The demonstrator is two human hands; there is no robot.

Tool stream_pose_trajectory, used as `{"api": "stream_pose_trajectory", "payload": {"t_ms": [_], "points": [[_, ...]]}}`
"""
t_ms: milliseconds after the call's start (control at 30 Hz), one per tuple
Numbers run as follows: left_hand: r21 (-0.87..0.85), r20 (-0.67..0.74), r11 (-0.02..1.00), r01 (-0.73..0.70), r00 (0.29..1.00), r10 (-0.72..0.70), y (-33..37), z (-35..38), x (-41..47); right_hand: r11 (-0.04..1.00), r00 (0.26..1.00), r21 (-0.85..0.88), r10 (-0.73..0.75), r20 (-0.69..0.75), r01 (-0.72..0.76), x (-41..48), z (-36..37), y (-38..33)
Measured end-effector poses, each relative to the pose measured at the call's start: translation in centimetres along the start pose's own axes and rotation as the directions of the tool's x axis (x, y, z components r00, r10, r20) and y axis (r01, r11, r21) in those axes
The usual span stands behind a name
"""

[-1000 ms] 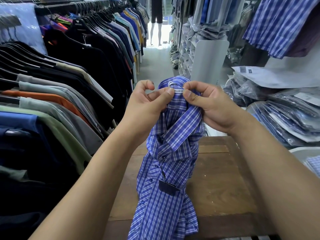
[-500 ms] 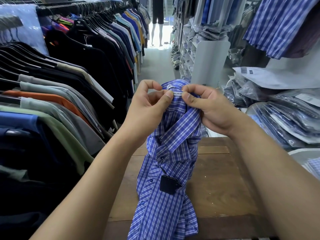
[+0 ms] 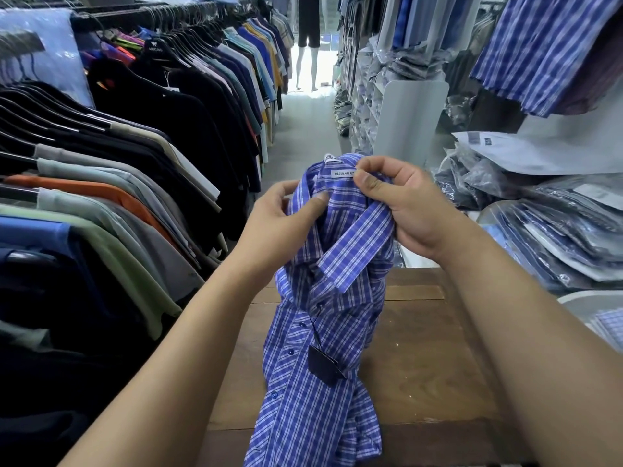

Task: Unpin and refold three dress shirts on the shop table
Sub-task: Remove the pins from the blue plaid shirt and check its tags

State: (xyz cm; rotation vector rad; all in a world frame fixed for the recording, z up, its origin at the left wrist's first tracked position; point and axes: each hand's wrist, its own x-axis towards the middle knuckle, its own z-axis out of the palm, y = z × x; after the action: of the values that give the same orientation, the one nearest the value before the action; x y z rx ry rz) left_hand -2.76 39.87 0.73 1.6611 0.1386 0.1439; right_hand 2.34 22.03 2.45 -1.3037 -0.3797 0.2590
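The blue plaid dress shirt (image 3: 303,416) is held up by its collar over the wooden table (image 3: 424,348), with its lower part bunched on the tabletop. The right hand (image 3: 408,210) pinches the collar band beside the white size label (image 3: 343,173). The left hand (image 3: 279,227) grips the collar's other side, thumb on the cloth. A dark hang tag (image 3: 323,365) dangles from the placket. Hanging garments (image 3: 135,170) line the left and bagged shirts (image 3: 556,237) pile up on the right.

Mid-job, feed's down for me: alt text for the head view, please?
A blue checked shirt is held upright over the wooden table: the right grip pinches its collar beside the label, the left grip holds the fabric below. A dark hang tag dangles at its front; hanging clothes line the left, bagged shirts the right.
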Motion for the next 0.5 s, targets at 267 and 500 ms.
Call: {"api": "stream_pose_trajectory", "payload": {"t_ms": [267,500], "points": [[0.174,-0.150,0.948,-0.265,0.945,0.292,0.6,0.3,0.3,0.774,0.955,-0.616,-0.272,-0.115,0.146,-0.2,-0.5,0.4],[0.323,-0.057,0.883,-0.342,0.924,0.379,0.7,0.2,0.4,0.667,0.890,-0.719,-0.429,-0.153,0.198,0.2,-1.8,0.7]]}}
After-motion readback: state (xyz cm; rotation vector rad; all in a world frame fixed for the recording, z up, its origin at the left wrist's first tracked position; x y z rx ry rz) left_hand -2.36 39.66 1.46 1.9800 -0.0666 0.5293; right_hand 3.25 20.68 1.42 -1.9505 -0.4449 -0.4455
